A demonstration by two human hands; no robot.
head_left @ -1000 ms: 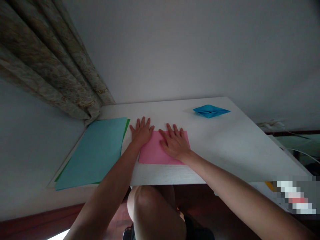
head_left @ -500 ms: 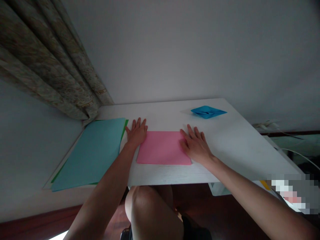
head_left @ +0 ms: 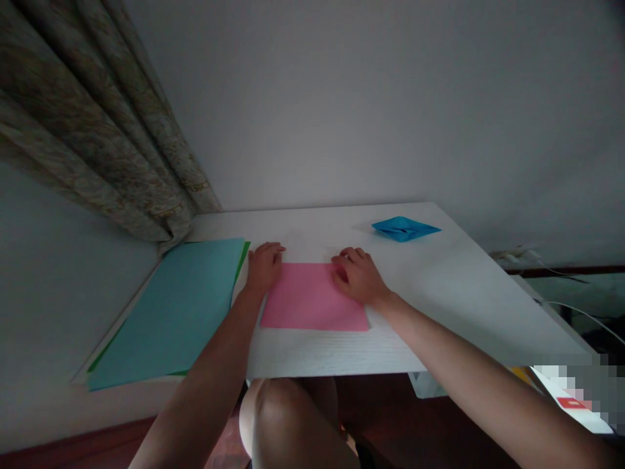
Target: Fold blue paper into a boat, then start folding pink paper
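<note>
Pink paper [head_left: 307, 306]: flat on the tabletop [head_left: 449, 286], between the two hands, with most of its surface reaching from the fingers back toward the person's lap. Its left edge meets the left hand; its far right corner is covered by the right.
Left hand [head_left: 263, 268]: palm side down at the paper's far left corner, fingers bent over to the right, just past the far edge. From where I stand I can't tell whether the thumb and fingers pinch anything.
Right hand [head_left: 360, 275]: over the paper's far right part, well apart from the left hand, fingers curled round toward the thumb with a shadowed hollow between them. Whether the tips have hold of the paper, I can't tell.
Blue folded paper [head_left: 401, 230]: beyond the right hand and a little to its right, near it but not touching, pointed at both ends.
Teal sheet [head_left: 170, 312]: left of the left hand, close by, its near part partly behind the left forearm.
Green sheet [head_left: 245, 253]: under the teal one, a strip showing just beside the left hand.
Knee [head_left: 283, 410]: below the tabletop's near edge, on the lap side of both hands.
Curtain [head_left: 97, 130]: hanging beyond the left hand, off to its left.
</note>
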